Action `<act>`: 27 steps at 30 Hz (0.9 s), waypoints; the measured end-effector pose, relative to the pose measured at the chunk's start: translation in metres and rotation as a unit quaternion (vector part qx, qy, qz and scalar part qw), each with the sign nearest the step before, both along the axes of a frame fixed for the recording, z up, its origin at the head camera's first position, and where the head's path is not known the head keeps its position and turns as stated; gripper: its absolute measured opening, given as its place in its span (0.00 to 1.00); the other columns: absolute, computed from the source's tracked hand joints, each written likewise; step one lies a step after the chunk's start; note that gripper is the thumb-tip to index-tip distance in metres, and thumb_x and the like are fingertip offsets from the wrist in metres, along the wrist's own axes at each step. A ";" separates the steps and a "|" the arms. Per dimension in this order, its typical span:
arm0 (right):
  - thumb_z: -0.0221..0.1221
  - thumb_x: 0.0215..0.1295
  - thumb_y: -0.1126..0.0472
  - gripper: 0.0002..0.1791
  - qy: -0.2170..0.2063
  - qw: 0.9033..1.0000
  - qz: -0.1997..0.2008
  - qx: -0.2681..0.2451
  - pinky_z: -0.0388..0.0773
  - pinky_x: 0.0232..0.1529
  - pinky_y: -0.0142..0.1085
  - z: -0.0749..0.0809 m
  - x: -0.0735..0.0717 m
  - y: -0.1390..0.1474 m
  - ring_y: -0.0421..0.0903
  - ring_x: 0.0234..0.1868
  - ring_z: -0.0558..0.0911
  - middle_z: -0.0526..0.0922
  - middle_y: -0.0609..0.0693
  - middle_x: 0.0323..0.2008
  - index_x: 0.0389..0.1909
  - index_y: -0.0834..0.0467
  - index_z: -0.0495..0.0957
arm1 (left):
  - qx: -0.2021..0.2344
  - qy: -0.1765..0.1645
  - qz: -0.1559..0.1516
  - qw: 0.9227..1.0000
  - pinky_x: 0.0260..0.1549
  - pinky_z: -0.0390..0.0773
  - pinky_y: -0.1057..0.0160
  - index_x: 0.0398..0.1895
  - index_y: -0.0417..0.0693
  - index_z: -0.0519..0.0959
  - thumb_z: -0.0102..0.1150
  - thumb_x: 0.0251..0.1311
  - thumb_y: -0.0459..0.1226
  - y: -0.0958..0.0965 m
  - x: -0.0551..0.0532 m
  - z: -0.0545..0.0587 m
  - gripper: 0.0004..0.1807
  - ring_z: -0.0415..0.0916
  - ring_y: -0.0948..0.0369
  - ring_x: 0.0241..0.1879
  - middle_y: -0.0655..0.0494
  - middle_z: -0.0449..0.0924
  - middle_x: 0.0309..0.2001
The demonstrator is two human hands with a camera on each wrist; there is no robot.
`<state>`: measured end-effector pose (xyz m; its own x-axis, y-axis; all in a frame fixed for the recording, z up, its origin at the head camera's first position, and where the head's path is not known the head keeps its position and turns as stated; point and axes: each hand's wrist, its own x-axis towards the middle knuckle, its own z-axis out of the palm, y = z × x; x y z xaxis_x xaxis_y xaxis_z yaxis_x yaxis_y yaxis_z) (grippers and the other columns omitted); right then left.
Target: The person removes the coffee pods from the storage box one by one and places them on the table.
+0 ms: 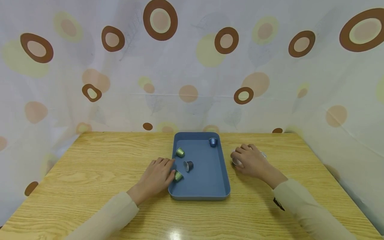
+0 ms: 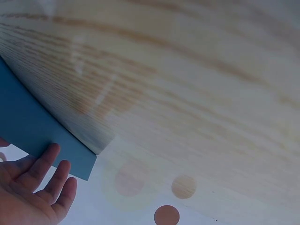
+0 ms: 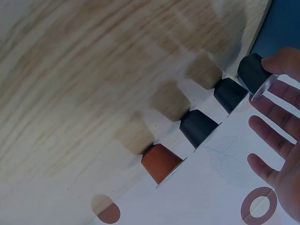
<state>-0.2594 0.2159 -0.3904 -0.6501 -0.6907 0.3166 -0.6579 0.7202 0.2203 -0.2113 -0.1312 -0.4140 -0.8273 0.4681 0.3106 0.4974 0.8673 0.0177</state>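
In the head view my right hand (image 1: 249,161) is to the right of the blue tray (image 1: 207,199). Its thumb and index finger pinch a dark coffee capsule (image 3: 252,72), clearest in the right wrist view. Beside it stand two more dark capsules (image 3: 198,127) and an orange-brown capsule (image 3: 160,162) in a row; in the head view the hand mostly hides them. My left hand (image 1: 156,175) touches the tray's left rim with relaxed, fairly straight fingers. The thumb lies by a green capsule (image 1: 178,176).
Inside the tray are another green capsule (image 1: 180,152), a grey-black capsule (image 1: 188,166) on its side and a blue capsule (image 1: 213,142) in the far right corner. The wooden table (image 1: 120,150) ends at a patterned curtain (image 1: 192,66).
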 end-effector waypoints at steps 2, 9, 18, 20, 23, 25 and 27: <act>0.69 0.43 0.54 0.18 0.002 1.000 0.001 -0.004 0.72 0.44 0.50 -0.001 0.001 0.001 0.49 0.40 0.75 0.78 0.47 0.34 0.37 0.52 0.78 | 0.000 0.000 0.001 1.000 0.47 0.73 0.54 0.57 0.41 0.71 0.43 0.65 0.45 0.000 0.000 0.000 0.23 0.72 0.53 0.50 0.50 0.77 0.49; 0.69 0.43 0.55 0.17 0.006 1.000 0.000 -0.010 0.72 0.42 0.50 -0.003 0.002 0.002 0.49 0.39 0.75 0.78 0.47 0.33 0.37 0.53 0.79 | 0.001 0.002 0.002 1.000 0.47 0.73 0.54 0.56 0.42 0.72 0.44 0.65 0.45 0.000 0.000 -0.001 0.23 0.73 0.54 0.49 0.51 0.78 0.49; 0.68 0.45 0.56 0.16 -0.003 1.000 -0.007 -0.009 0.72 0.42 0.50 -0.002 0.005 0.003 0.49 0.39 0.75 0.79 0.47 0.33 0.37 0.53 0.79 | -0.007 -0.004 0.007 1.000 0.49 0.72 0.54 0.58 0.41 0.71 0.42 0.65 0.45 0.001 -0.001 0.000 0.23 0.72 0.53 0.50 0.50 0.77 0.50; 0.68 0.44 0.56 0.16 -0.002 1.000 -0.009 -0.006 0.72 0.42 0.50 -0.002 0.005 0.004 0.49 0.39 0.75 0.79 0.47 0.33 0.37 0.53 0.80 | -0.006 -0.005 0.007 1.000 0.49 0.72 0.54 0.58 0.41 0.71 0.41 0.65 0.45 0.001 -0.001 0.000 0.23 0.72 0.53 0.51 0.50 0.77 0.50; 0.68 0.44 0.56 0.17 0.000 1.000 -0.012 -0.005 0.72 0.42 0.50 -0.003 0.005 0.005 0.49 0.39 0.75 0.79 0.47 0.34 0.38 0.53 0.80 | -0.005 -0.007 0.006 1.000 0.49 0.72 0.54 0.58 0.41 0.71 0.42 0.65 0.45 0.001 -0.001 0.000 0.23 0.72 0.53 0.51 0.50 0.77 0.50; 0.68 0.44 0.56 0.17 0.003 1.000 -0.012 -0.006 0.72 0.42 0.50 -0.004 0.004 0.005 0.49 0.39 0.75 0.79 0.47 0.34 0.37 0.53 0.80 | -0.003 -0.007 0.005 1.000 0.49 0.72 0.54 0.58 0.41 0.71 0.42 0.65 0.45 0.001 -0.001 0.000 0.23 0.72 0.53 0.50 0.50 0.77 0.50; 0.68 0.44 0.55 0.16 0.003 1.000 -0.014 -0.007 0.72 0.42 0.50 -0.005 0.003 0.006 0.49 0.39 0.75 0.79 0.47 0.34 0.37 0.52 0.80 | -0.001 -0.007 0.005 1.000 0.49 0.72 0.54 0.57 0.41 0.71 0.42 0.65 0.45 0.001 -0.001 0.000 0.23 0.72 0.53 0.50 0.50 0.77 0.50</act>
